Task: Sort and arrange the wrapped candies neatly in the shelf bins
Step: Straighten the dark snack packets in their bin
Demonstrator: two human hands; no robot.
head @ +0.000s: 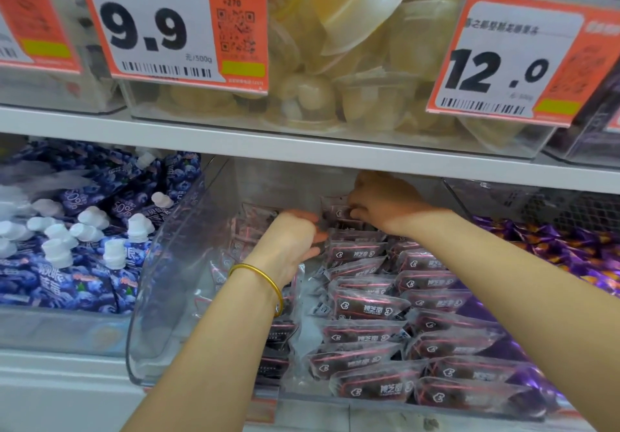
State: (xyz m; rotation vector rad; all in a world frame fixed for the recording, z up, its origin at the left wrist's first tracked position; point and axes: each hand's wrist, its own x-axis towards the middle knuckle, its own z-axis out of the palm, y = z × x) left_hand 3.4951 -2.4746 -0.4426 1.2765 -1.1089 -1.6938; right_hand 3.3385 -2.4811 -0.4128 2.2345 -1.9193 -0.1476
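Pinching a dark wrapped candy (336, 210) at frame centre, the right grip (382, 201) reaches deep into the clear bin (174, 263). The left grip (288, 240) touches neighbouring packets (355, 253); I cannot tell whether it is clamped.

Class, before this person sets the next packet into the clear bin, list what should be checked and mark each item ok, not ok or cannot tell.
1. Right hand grip on the back packet: ok, fingers pinch it.
2. Left hand steadying the pile: cannot tell, what it touches is unclear.
3. Front rows aligned, labels up: ok.
4. Side packets by the bin wall tidy: not ok, they lie at mixed angles.
5. Clearance under the upper shelf: cannot tell, the reaching hand sits close beneath it.
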